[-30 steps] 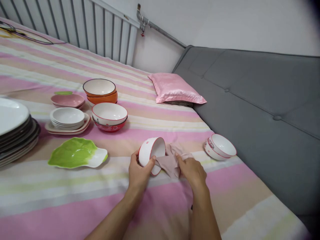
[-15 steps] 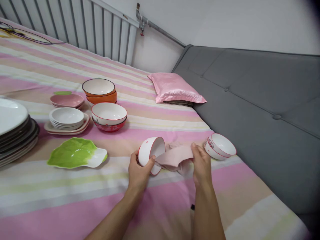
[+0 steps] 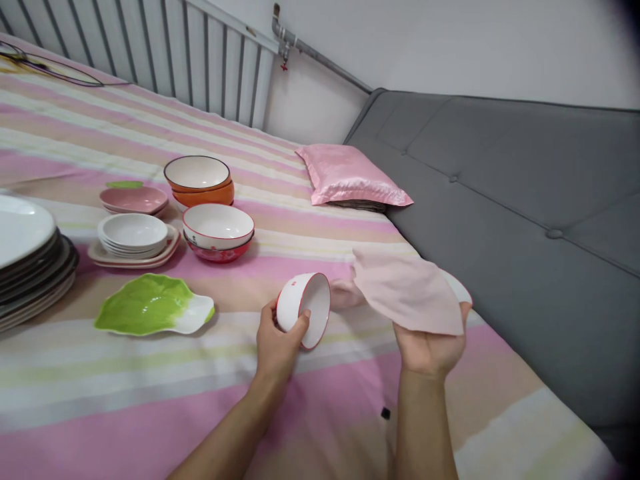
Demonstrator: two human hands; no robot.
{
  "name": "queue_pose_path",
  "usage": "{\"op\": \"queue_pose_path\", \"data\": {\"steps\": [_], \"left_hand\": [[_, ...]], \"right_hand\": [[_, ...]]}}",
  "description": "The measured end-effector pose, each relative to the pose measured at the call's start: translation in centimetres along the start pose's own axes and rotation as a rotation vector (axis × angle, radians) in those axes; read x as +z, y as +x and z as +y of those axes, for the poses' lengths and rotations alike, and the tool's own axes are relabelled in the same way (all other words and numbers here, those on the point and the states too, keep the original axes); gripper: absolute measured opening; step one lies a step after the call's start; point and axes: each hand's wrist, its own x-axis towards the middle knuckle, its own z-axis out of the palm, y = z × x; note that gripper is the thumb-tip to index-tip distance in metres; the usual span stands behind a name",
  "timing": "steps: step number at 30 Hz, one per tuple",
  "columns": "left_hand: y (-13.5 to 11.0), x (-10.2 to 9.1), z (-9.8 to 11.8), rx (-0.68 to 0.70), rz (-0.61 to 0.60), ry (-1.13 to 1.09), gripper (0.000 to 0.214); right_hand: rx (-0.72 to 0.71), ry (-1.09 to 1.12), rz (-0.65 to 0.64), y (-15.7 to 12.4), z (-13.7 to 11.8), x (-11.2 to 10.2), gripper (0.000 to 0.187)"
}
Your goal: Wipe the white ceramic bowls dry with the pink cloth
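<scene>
My left hand (image 3: 279, 347) grips a white bowl (image 3: 318, 313) with a red rim, thumb inside it and fingers around the outside. The bowl is tipped on its side, its opening facing right. On the right, my right hand (image 3: 431, 350) is turned palm up, carrying a pale pink cloth (image 3: 410, 290) that drapes across the palm and hides most of the fingers. Part of the cloth hangs toward the tipped bowl. Behind the cloth and hand, a white bowl (image 3: 459, 288) shows only a piece of its rim and inside.
Stacked white bowls (image 3: 219, 225), orange bowls (image 3: 203, 193), small white dishes (image 3: 134, 231), pink dishes (image 3: 134, 199) and plates (image 3: 25, 230) stand at left on the striped bedsheet (image 3: 150, 400). Nearer lies a green leaf-shaped dish (image 3: 150, 303). A pink pillow (image 3: 353, 177) rests by the grey headboard (image 3: 500, 173).
My right hand has moved right and turned palm up, drawing the cloth away from the bowl and spreading it over the palm. The left hand and bowl have stayed put.
</scene>
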Motion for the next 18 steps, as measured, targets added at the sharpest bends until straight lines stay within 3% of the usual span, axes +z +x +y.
{"op": "queue_pose_path", "data": {"steps": [3,7,12,15,18], "left_hand": [[0.0,0.0,-0.1,0.005,-0.003,-0.005,0.054],[0.1,0.0,-0.2,-0.005,-0.009,-0.002,0.055],[0.1,0.1,-0.2,0.000,-0.017,-0.014,0.056],[0.0,0.1,-0.1,-0.004,-0.019,-0.008,0.055],[0.0,0.0,0.0,-0.012,-0.018,-0.009,0.055]], "right_hand": [[-0.008,-0.034,0.039,0.3,0.4,-0.4,0.052],[0.141,-0.100,0.140,0.6,1.9,-0.2,0.036],[0.197,-0.228,0.193,0.8,3.5,-0.3,0.045],[0.362,-0.250,0.261,1.0,3.8,-1.0,0.035],[0.372,-0.314,0.161,1.3,3.7,-1.4,0.024]]}}
